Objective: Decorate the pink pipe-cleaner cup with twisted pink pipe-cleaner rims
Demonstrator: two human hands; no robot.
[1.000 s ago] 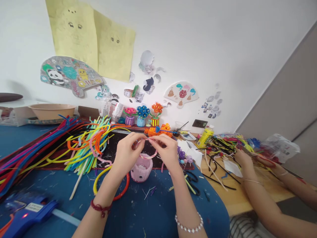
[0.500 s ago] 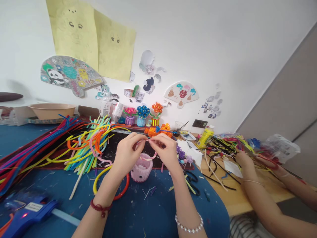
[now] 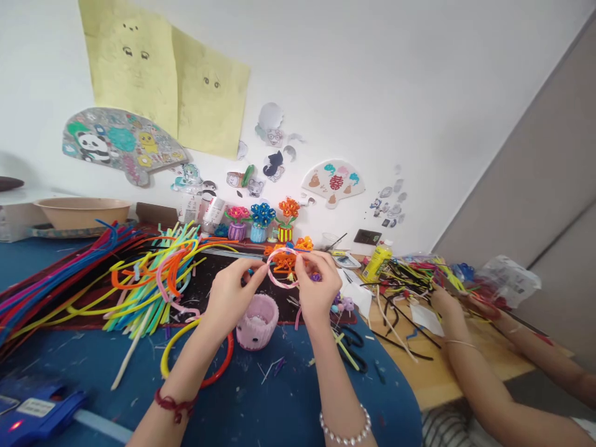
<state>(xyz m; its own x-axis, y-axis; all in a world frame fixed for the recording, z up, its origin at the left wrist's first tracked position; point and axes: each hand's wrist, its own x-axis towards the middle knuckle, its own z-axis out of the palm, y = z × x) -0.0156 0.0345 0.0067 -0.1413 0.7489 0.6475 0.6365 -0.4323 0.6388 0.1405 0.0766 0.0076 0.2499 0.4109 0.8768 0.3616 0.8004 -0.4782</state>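
Between my two hands a ring of twisted pink and white pipe cleaner (image 3: 282,286) is held upright, its opening facing me. My left hand (image 3: 236,292) pinches its left side with thumb and forefinger. On the right side, my right hand (image 3: 318,284) grips it the same way. Just below stands a small pink fuzzy pot (image 3: 257,323) with dark dots on its front, touched by neither hand. A yellow and red ring (image 3: 168,351) lies beside the pot, partly hidden by my left forearm.
Bundled pipe cleaners (image 3: 153,279) spread over the left. A blue glue gun (image 3: 40,406) lies front left, and black-handled scissors (image 3: 356,357) sit right of my forearm. Flower pots (image 3: 259,232) line the wall. At the right another person's hands (image 3: 447,304) work among black strands beside a yellow bottle (image 3: 378,261).
My hands have moved apart to the ring's two sides. The pipe cleaner ring, mostly hidden behind my fingers before, is now raised and turned to face me. The view has shifted slightly.
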